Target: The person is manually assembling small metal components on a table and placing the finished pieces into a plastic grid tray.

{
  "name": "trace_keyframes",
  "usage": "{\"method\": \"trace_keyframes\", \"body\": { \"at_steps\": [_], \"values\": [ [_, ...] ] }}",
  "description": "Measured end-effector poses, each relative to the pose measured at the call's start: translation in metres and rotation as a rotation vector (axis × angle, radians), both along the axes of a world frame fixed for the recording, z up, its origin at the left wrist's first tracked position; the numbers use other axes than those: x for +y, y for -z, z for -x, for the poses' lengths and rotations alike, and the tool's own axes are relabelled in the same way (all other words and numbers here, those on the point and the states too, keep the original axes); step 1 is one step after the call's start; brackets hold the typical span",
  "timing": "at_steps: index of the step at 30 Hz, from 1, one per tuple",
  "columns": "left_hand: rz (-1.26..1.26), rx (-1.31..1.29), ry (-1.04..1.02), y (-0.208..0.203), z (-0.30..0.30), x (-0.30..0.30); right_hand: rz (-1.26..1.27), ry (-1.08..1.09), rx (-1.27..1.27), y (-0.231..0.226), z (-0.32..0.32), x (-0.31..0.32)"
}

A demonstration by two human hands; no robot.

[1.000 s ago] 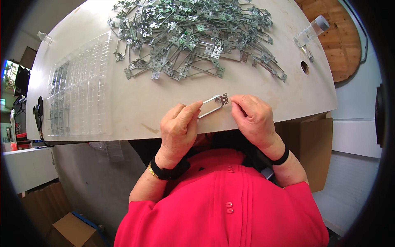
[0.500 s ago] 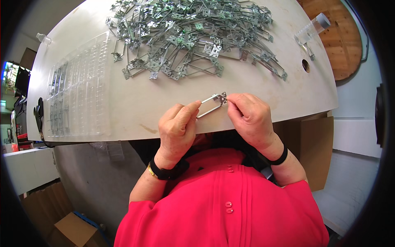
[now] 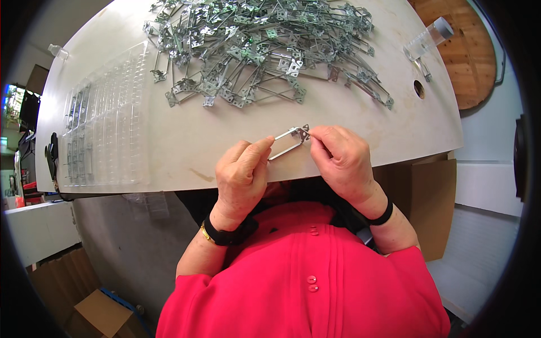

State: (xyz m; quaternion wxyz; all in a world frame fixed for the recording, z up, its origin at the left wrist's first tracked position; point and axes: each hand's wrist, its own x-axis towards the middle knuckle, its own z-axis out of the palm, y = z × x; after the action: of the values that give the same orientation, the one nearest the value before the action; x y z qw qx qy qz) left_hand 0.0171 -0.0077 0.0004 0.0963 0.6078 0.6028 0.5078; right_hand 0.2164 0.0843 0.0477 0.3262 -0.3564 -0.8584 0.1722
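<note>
Between my hands, just above the table's near part, is a metal bracket [image 3: 285,147] with two thin parallel rods and a small plate with holes at its right end. My left hand [image 3: 243,172] pinches the rod end of it between thumb and fingers. At the plate end, the thumb and forefinger of my right hand [image 3: 342,160] are pressed together against the bracket's edge. Whether a smaller part sits in that right pinch is hidden. Beyond my hands lies a large heap of similar metal brackets [image 3: 236,50], tangled together.
A clear plastic tray [image 3: 115,121] with several metal pieces in its left slots lies on the left of the white table [image 3: 180,152]. A clear jar [image 3: 420,48] lies at the far right, near a round hole [image 3: 418,89]. A small clear bottle [image 3: 58,52] is at the far left.
Almost nothing differs. Both hands and the bracket keep the same hold and place, apart from a very slight shift of the whole view.
</note>
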Motion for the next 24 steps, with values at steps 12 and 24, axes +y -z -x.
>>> {"method": "trace_keyframes", "body": {
  "at_steps": [12, 24],
  "values": [
    [-0.004, 0.001, -0.009, -0.002, 0.001, 0.002, 0.017, 0.018, -0.001, -0.002, 0.002, 0.001],
    [0.018, 0.024, -0.002, -0.002, 0.002, -0.001, -0.015, 0.042, 0.033, -0.006, -0.005, 0.000]
  ]
}}
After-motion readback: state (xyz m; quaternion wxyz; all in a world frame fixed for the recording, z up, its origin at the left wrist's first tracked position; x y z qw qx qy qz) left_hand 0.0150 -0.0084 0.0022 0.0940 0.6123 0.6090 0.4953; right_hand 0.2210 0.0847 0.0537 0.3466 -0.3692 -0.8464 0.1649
